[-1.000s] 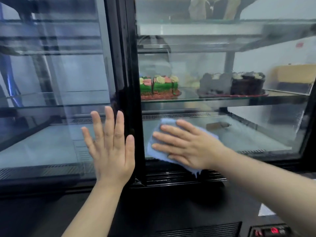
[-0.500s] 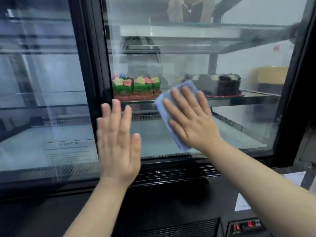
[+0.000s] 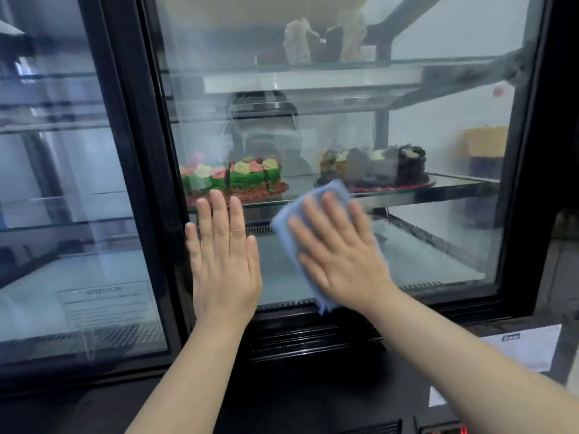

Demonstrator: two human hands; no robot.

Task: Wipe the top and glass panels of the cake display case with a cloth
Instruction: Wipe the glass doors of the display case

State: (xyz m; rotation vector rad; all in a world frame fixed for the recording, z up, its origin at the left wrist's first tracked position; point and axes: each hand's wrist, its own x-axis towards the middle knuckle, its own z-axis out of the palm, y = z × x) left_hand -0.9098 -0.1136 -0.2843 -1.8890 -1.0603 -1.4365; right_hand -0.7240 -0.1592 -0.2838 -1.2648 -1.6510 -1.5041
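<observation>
Mid-wipe: right hand [image 3: 340, 255], fingers flat, presses blue cloth [image 3: 286, 236] on glass panel [image 3: 438, 245] below the cake shelf [image 3: 454, 183]; left hand [image 3: 224, 261] flat, empty. Upper glass, top likely left.

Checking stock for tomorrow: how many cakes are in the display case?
2 clear ones, both on the middle shelf: a green cake at left, a dark cake at right. A blurred pale item on the top shelf may be a third.
</observation>
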